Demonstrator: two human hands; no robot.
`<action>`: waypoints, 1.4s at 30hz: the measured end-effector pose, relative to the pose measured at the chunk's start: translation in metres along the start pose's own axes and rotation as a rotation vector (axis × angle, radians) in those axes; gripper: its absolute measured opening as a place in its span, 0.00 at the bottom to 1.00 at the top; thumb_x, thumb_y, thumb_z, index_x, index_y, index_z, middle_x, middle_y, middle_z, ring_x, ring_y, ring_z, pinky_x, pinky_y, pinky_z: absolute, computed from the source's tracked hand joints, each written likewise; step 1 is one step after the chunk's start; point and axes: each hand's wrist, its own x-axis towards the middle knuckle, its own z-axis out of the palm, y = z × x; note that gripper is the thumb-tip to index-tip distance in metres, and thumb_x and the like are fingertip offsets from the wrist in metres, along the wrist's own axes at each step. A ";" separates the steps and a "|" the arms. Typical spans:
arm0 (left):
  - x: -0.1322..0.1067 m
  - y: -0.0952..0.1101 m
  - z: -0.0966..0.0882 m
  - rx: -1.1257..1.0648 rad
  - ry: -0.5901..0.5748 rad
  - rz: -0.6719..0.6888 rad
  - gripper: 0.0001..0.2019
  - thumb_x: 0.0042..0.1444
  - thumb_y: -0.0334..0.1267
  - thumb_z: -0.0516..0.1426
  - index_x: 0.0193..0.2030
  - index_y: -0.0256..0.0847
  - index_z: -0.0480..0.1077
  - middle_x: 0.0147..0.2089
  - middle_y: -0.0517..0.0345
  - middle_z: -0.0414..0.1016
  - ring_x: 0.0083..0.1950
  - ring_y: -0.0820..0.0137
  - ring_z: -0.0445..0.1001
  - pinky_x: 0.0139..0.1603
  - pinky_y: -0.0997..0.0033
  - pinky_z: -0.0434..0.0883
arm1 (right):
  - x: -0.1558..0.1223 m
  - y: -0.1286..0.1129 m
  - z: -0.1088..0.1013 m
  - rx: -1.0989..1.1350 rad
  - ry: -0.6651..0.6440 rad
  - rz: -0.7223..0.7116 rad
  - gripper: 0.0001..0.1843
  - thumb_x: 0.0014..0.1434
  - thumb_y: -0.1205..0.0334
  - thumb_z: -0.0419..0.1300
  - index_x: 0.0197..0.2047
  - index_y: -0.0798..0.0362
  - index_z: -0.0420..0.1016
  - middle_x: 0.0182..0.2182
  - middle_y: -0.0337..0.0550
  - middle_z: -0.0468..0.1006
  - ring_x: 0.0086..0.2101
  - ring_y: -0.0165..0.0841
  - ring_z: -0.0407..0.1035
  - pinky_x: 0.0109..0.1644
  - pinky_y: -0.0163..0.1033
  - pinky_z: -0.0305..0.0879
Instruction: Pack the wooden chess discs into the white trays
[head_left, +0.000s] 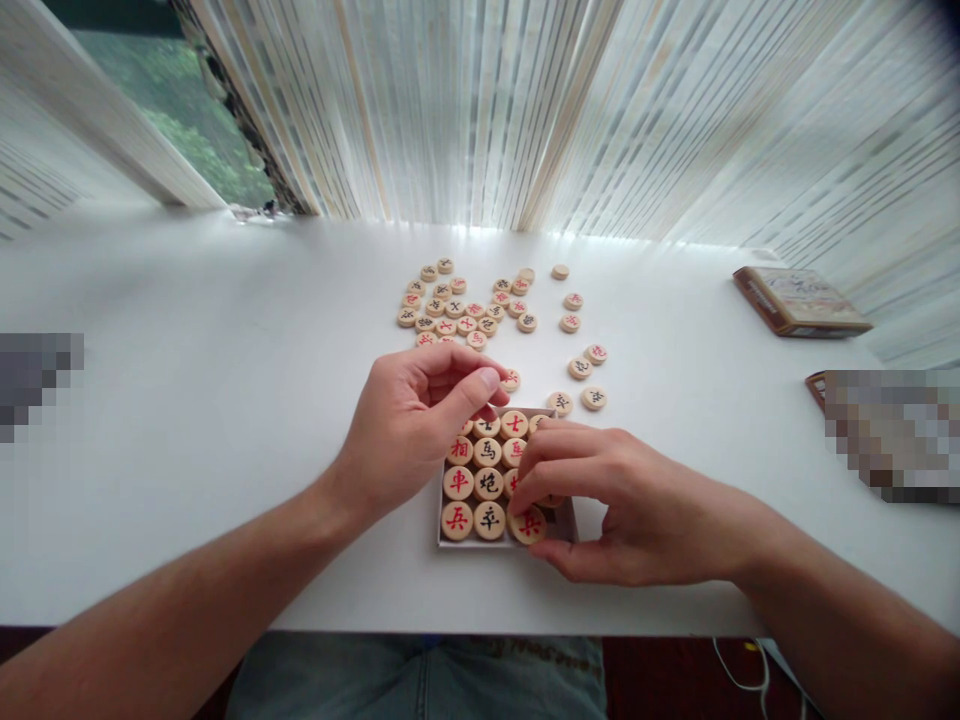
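Note:
A shallow open box [440,535] sits near the table's front edge, holding rows of round wooden Chinese chess pieces with red and black characters. At its front row, my right hand [622,500] pinches a red-marked xiangqi piece [529,525] between thumb and fingers; the knuckles cover much of the box's right side. Over the box's back left corner is my left hand [424,420], thumb and fingertips drawn together. Whatever may be between them is hidden. Just beyond those fingertips lies a loose red-marked piece [511,380].
Behind the box, several loose pieces [454,309] are spread on the white table [225,400], with others scattered to the right [594,398]. A brown flat box [802,300] lies at the far right, near a blurred-out object [892,435]. Curtains [480,120] hang along the back.

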 end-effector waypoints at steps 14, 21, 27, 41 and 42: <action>0.000 0.000 0.000 -0.007 0.002 0.012 0.05 0.63 0.33 0.66 0.36 0.37 0.84 0.32 0.58 0.86 0.34 0.71 0.84 0.35 0.78 0.80 | -0.001 0.001 -0.001 0.002 -0.005 0.017 0.05 0.62 0.73 0.68 0.40 0.56 0.84 0.36 0.42 0.76 0.35 0.30 0.69 0.40 0.33 0.66; 0.000 0.000 0.000 -0.015 -0.002 0.016 0.05 0.63 0.31 0.65 0.35 0.38 0.83 0.32 0.60 0.86 0.33 0.74 0.84 0.35 0.81 0.79 | -0.001 0.003 0.002 -0.007 -0.001 -0.002 0.09 0.63 0.74 0.67 0.43 0.56 0.88 0.34 0.42 0.74 0.34 0.30 0.67 0.41 0.33 0.65; -0.001 0.000 0.000 -0.016 0.004 0.029 0.05 0.63 0.30 0.65 0.36 0.38 0.84 0.33 0.59 0.87 0.33 0.73 0.84 0.35 0.80 0.80 | -0.001 0.003 0.002 -0.026 0.012 -0.010 0.08 0.64 0.74 0.67 0.42 0.57 0.88 0.34 0.43 0.74 0.34 0.30 0.67 0.41 0.33 0.65; 0.001 0.000 0.000 -0.005 0.019 0.042 0.06 0.62 0.30 0.65 0.34 0.38 0.83 0.30 0.60 0.85 0.32 0.73 0.83 0.34 0.80 0.80 | -0.002 0.003 0.002 -0.032 0.046 -0.035 0.03 0.64 0.71 0.70 0.39 0.57 0.87 0.34 0.43 0.76 0.34 0.30 0.68 0.41 0.34 0.65; 0.001 0.000 0.000 -0.006 0.019 0.043 0.06 0.62 0.30 0.65 0.34 0.39 0.83 0.30 0.60 0.85 0.32 0.74 0.83 0.34 0.80 0.80 | -0.002 0.003 0.001 -0.029 0.053 -0.034 0.03 0.63 0.71 0.70 0.39 0.57 0.87 0.33 0.43 0.76 0.34 0.30 0.68 0.40 0.35 0.65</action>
